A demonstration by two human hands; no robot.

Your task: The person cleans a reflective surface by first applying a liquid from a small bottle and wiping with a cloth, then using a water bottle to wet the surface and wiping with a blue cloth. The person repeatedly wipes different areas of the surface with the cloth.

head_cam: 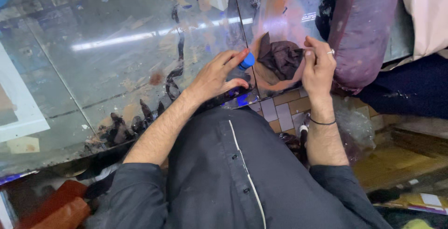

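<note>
A small blue plastic cap [247, 61] sits at the tips of the left hand [217, 76], pinched between its thumb and forefinger just above the stained, reflective glass countertop [107, 56]. Just beside it to the right a crumpled dark brown cloth [281, 58] lies on the glass, and the right hand [318, 68], wearing a ring and a thin dark wristband, pinches the cloth's right edge with fingers pressed together. Beyond that hand a worn purple cushion [361, 28] leans at the counter's edge, and a dark buttoned shirt [233, 168] fills the foreground.
</note>
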